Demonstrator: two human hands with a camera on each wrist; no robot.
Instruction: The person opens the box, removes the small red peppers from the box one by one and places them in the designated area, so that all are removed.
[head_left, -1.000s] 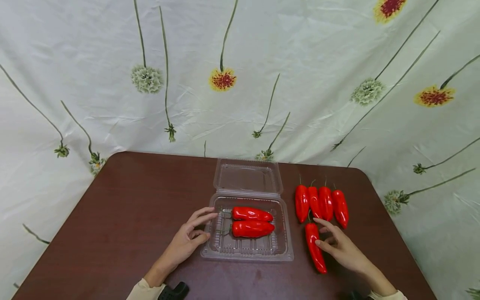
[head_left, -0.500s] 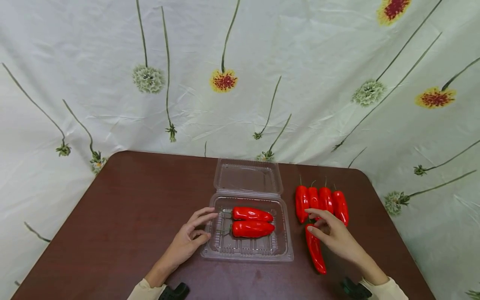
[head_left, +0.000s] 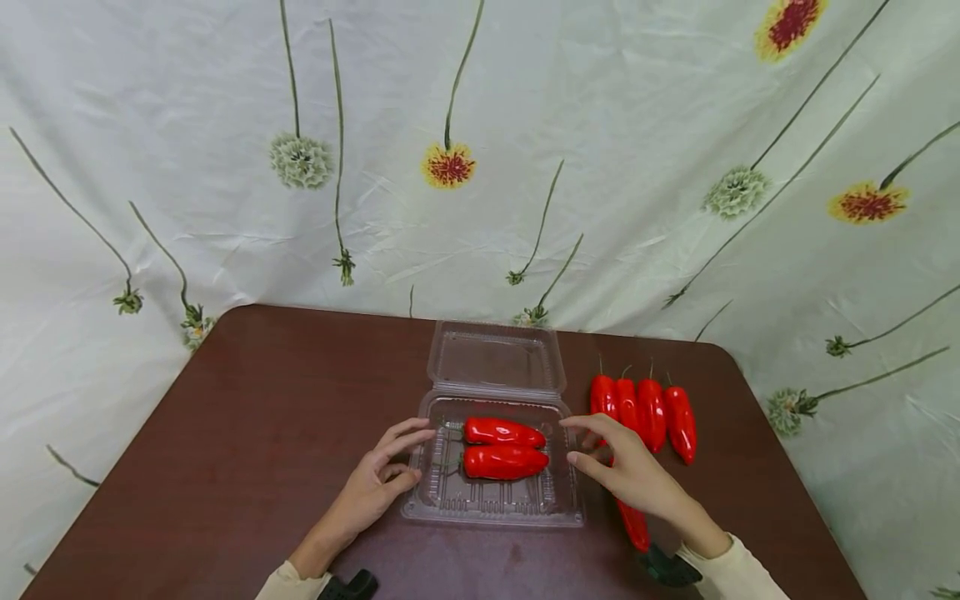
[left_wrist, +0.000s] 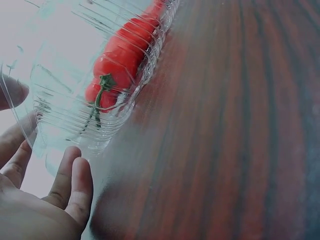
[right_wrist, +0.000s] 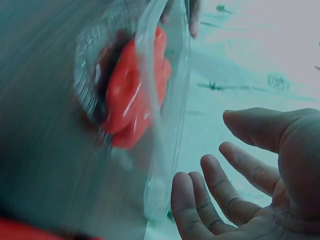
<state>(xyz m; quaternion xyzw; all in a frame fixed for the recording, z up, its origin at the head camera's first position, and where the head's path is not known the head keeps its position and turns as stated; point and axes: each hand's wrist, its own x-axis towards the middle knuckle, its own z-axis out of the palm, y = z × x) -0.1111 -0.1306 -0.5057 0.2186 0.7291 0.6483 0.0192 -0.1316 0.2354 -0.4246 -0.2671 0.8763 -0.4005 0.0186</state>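
Observation:
A clear plastic clamshell container [head_left: 491, 510] lies with its lid folded back, holding two red peppers [head_left: 504, 462] side by side. My left hand [head_left: 367, 483] is at its left rim, thumb and fingers spread and relaxed. In the left wrist view, fingertips [left_wrist: 31, 122] reach the container's clear wall, beside a pepper with a green stem [left_wrist: 106, 82]. My right hand [head_left: 630, 471] hovers by the right rim with thumb and fingers apart and nothing between them. Below it, a loose red pepper [head_left: 634, 525] is partly hidden by the hand.
Several red peppers [head_left: 651, 414] lie in a row to the container's right, the left ones partly covered by the right hand. All rest on a dark brown table [head_left: 300, 392]. A white cloth [head_left: 637, 125] with printed flowers hangs behind it.
My right hand has moved left, from the loose pepper to the container's right rim, bringing no pepper along. The left hand and the peppers have stayed in place.

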